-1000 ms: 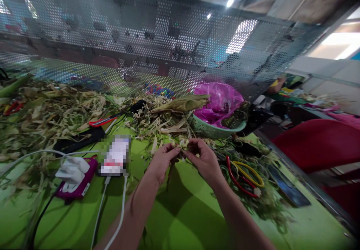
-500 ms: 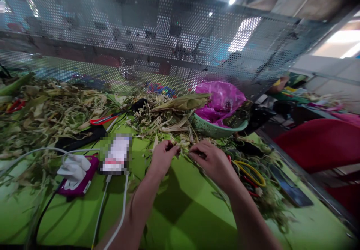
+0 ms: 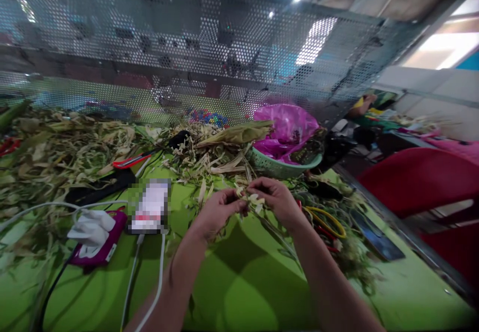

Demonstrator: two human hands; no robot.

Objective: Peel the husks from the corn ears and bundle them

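The left hand [image 3: 220,213] and right hand [image 3: 276,200] pinch pale plant strips [image 3: 256,203] in closed fingertips, just below frame centre. Right of centre, a green basket [image 3: 286,168] holds a purple bag [image 3: 287,128]; dry husks [image 3: 84,145] heap at left.

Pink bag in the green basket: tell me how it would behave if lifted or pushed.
The pink bag would probably flop, since its thin-looking film is creased. Its glossy shine suggests it may feel slippery. Pushed, it seems unlikely to roll off, since it sits in the green basket.
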